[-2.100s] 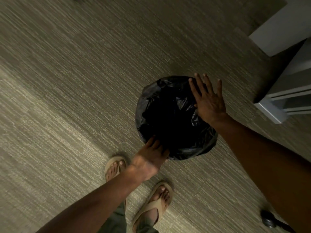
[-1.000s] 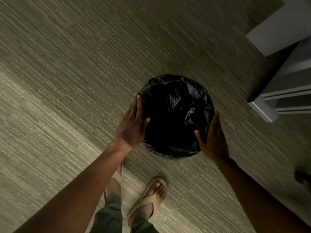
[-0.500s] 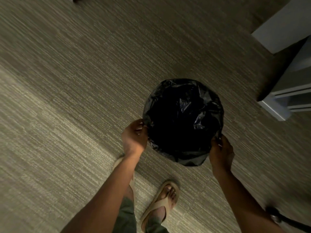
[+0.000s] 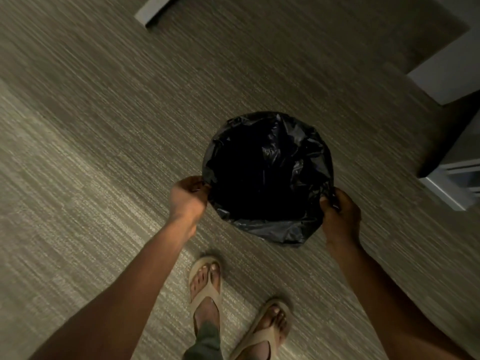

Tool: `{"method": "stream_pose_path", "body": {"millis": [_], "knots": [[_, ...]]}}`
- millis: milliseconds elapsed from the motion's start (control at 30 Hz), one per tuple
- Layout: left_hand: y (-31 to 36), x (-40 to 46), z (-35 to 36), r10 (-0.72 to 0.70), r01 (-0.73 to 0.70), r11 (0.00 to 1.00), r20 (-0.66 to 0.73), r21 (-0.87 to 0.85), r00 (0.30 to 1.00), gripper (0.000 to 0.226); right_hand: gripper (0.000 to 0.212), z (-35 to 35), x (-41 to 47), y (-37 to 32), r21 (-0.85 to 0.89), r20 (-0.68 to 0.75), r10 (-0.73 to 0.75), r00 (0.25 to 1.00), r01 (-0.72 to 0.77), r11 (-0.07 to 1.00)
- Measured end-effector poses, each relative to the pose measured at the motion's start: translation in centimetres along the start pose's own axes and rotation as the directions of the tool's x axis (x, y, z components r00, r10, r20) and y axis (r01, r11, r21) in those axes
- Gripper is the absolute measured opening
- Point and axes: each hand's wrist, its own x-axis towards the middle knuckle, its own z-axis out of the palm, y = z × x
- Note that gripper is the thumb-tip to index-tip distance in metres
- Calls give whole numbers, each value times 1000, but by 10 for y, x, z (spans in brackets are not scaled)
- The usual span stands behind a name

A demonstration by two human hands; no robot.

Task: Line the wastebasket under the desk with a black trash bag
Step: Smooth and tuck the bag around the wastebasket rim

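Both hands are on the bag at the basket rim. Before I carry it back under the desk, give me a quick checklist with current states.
1. Left hand grip shut on the black trash bag: ok.
2. Right hand grip shut on the bag's opposite side: ok.
3. Bag mouth open, interior clear: ok.
4. Bag folded over the wastebasket rim all around: cannot tell; basket hidden.
5. Feet clear of the basket: ok.
6. Path to white furniture: cannot tell.

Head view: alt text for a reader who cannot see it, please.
Both hands grip opposite sides of a black trash bag lining a round wastebasket on carpet, left hand and right hand pinching its rim. Sandalled feet stand just behind.
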Motion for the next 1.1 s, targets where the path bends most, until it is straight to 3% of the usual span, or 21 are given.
{"method": "stream_pose_path", "body": {"millis": [233,433,567,667,767,900,1000,1100], "knots": [[41,76,-36,54,-51,998,-68,40,996,19,33,77,41,-65,7,26,-125,992,125,992],[51,125,-40,41,-33,997,-130,67,991,39,40,119,73,-94,-17,76,-120,990,121,992],[67,127,-31,87,-82,995,-99,56,991,21,38,128,88,-102,-21,77,-86,993,88,996],[74,124,-23,146,-132,985,-131,112,980,18,37,125,96,-104,-112,116,-93,989,106,988],[78,119,-23,188,-140,959,-182,247,965,28,40,117,97,-104,-240,183,-136,974,179,954],[76,103,-27,378,-235,784,-143,575,915,63,71,95,80,-104,-395,193,-278,941,334,856],[75,77,-27,543,-372,615,-31,695,839,73,83,78,61,-102,-549,271,-491,828,552,628],[84,37,-19,655,-515,478,101,712,748,77,88,70,41,-115,-600,346,-587,732,654,462]]}}
